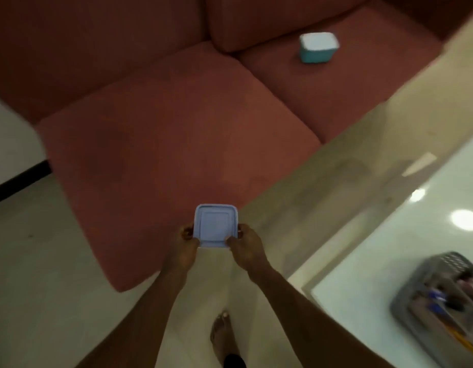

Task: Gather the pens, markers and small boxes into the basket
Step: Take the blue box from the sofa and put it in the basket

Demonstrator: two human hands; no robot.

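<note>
— What takes up the far side?
— A reddish-brown sofa [177, 123], two seat cushions side by side with back cushions behind them; pale glossy floor [38, 261] runs in front of it; a white wall with a dark skirting strip [17, 181] shows at the left edge.
— And on the right?
— A table with a shiny pale top [389, 256] reflecting round ceiling lights; a bare foot [222, 333] stands on the floor below.
</note>
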